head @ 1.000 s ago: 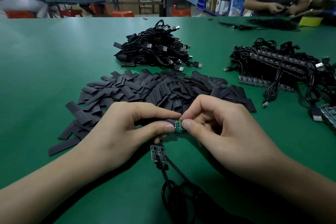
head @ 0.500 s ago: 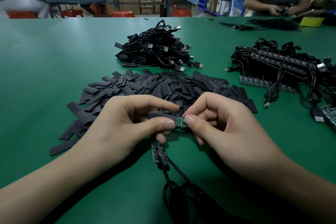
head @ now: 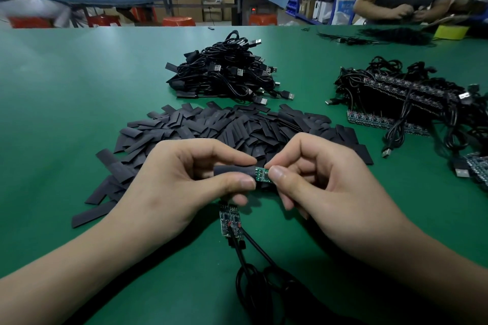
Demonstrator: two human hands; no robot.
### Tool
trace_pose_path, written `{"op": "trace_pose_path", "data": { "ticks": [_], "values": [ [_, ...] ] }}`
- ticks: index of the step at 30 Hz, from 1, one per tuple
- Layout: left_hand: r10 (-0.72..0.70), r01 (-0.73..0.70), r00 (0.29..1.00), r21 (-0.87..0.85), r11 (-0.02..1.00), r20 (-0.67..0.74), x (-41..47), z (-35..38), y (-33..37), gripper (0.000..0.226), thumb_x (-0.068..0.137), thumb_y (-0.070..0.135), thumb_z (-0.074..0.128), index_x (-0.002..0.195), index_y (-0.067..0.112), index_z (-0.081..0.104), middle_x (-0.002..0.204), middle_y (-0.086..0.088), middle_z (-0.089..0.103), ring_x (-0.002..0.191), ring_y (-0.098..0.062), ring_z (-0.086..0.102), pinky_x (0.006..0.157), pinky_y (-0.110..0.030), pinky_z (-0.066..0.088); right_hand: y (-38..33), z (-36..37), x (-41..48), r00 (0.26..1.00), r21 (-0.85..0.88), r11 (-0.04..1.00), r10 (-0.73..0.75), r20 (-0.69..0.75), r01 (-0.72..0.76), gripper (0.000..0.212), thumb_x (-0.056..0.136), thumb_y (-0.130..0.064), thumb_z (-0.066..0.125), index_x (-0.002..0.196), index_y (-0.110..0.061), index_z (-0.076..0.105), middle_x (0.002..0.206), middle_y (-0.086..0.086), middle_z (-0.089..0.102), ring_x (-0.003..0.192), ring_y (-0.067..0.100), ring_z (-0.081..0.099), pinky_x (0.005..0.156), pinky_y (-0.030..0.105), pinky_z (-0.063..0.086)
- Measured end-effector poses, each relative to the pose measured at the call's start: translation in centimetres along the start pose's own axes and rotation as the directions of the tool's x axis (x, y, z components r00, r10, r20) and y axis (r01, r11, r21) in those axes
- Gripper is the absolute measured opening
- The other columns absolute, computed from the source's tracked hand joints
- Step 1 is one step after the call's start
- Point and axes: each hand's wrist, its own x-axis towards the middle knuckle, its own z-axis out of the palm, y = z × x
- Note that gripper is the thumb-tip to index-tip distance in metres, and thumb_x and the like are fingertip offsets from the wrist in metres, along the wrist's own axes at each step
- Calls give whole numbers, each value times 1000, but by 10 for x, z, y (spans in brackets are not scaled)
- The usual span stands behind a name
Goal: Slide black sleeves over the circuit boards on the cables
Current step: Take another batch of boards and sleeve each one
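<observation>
Black sleeve (head: pixel 233 170) pinched in left hand (head: pixel 184 179) grip | green circuit board (head: pixel 262 174) end protrudes, pinched in right hand (head: pixel 324 182) grip

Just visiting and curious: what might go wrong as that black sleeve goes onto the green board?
The black sleeve, held by the left hand, may snag on parts of the circuit board. The right hand pinches only the board's small bare end, so it might slip. The cables below could tug it.

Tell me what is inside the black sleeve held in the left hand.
A green circuit board sticks out of the sleeve, pinched by the right hand. Whatever lies deeper inside is covered.
</observation>
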Motion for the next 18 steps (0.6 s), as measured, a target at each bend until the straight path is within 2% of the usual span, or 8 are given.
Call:
{"op": "trace_pose_path", "data": {
  "ticks": [5, 10, 14, 18],
  "values": [
    [-10, 10, 1000, 14, 1000, 18, -1, 2, 1, 24, 67, 20, 81, 91, 24, 83, 77, -7, 79, 61, -17, 75, 64, -20, 58, -2, 0, -1, 999, -55, 998, -32, 4, 33, 13, 98, -20, 67, 88, -29, 65, 64, 0, 65, 52, 2, 51, 52, 14, 39],
    [-62, 62, 998, -34, 997, 11, 1, 1, 4, 29, 62, 20, 80, 91, 17, 82, 68, -10, 76, 55, -13, 71, 61, -16, 56, -4, 1, -2, 997, -110, 991, -75, 18, 77, 2, 92, -31, 64, 90, -32, 64, 66, -3, 66, 57, 11, 57, 54, 20, 43],
    [-76, 76, 997, -61, 995, 1, 2, 1, 5, 33, 59, 24, 82, 91, 21, 82, 71, -11, 77, 56, -16, 73, 60, -18, 57, -2, 1, -1, 997, -94, 993, -69, 17, 71, 1, 90, -34, 64, 91, -33, 64, 66, -3, 67, 58, 11, 57, 55, 22, 44],
    [-55, 54, 998, -60, 997, -9, 2, 1, 4, 21, 60, 23, 83, 80, 21, 79, 71, -10, 77, 56, -18, 73, 59, -19, 57, -1, 1, -1, 998, -93, 993, -65, 13, 66, 3, 90, -35, 64, 91, -32, 64, 66, -3, 67, 57, 8, 56, 54, 19, 43]
  ]
}}
